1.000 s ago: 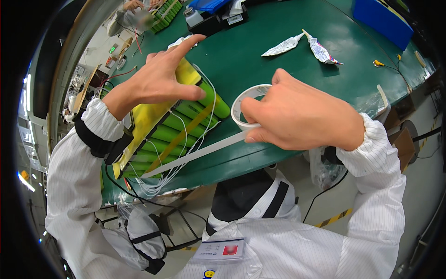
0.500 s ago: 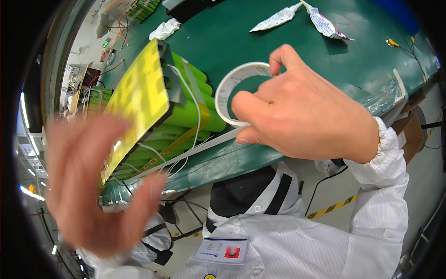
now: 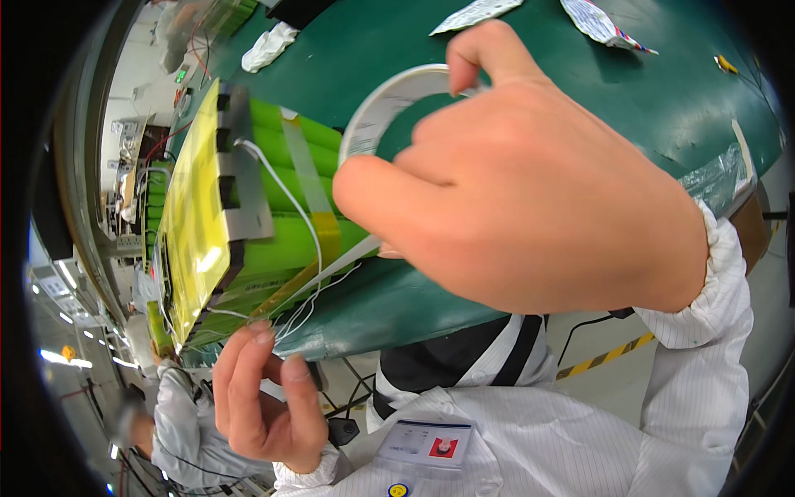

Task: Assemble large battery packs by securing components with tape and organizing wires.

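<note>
My right hand is closed on a roll of tape, with the index finger hooked over its rim. From the roll a pale strip of tape runs down and left toward the lower edge of a battery pack. The pack is made of green cylindrical cells, with a shiny yellow sheet on its left face and amber tape across the cells. At the pack's lower edge is my left hand, fingers bent and thumb apart, fingertips close to thin white wires. Whether they touch the strip's end I cannot tell.
A crumpled white cloth or glove and two squeezed tubes, one white and one printed, lie on the green table. Clear plastic film hangs at the right edge. Another person is at lower left.
My left hand has come from the yellow sheet's side to the pack's lower edge. My right hand with the roll has moved left and nearer the camera. The view has shifted.
</note>
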{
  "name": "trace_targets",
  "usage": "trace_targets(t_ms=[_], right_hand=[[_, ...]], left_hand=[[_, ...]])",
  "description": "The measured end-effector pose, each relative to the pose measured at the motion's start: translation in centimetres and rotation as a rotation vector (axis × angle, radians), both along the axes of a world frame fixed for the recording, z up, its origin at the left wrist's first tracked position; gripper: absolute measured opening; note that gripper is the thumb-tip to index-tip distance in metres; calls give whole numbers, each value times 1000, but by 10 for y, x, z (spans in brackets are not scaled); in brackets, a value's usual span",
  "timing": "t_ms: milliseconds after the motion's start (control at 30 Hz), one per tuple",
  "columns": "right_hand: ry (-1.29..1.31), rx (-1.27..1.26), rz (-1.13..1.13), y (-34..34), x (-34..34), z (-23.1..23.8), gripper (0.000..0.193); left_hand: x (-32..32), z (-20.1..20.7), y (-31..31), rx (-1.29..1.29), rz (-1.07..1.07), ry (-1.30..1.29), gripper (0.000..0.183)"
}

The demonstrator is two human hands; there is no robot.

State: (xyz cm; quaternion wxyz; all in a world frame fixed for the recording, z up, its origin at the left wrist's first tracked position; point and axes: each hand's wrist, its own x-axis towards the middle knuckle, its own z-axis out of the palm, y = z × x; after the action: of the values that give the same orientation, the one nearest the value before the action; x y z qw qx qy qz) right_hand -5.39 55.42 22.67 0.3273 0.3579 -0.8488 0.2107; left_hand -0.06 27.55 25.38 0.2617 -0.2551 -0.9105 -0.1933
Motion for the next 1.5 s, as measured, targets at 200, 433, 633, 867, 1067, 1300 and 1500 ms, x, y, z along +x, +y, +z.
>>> trace_targets(t_ms=[200, 433, 633, 867, 1067, 1300, 1500], right_hand=[[-194, 231, -68, -3, -3, -1, 9], [-114, 79, -55, -11, 0, 10, 10], [-294, 57, -1, -7, -13, 25, 15], [-388, -17, 39, -13, -30, 13, 13], [-254, -28, 143, -18, -44, 4, 12], [-328, -98, 42, -5, -38, 1, 12], [-398, -156, 0, 90, 141, -74, 12]], left_hand=[[1, -24, -20, 74, 71, -12, 30], [-30, -9, 41, 19, -167, -18, 39], [-35, -9, 58, -8, -9, 10, 24], [-37, -19, 54, -39, 22, 61, 27], [-38, -23, 50, 14, 12, 24, 31], [-39, -23, 56, 100, -12, -2, 29], [-38, -22, 58, 71, -23, -22, 27]])
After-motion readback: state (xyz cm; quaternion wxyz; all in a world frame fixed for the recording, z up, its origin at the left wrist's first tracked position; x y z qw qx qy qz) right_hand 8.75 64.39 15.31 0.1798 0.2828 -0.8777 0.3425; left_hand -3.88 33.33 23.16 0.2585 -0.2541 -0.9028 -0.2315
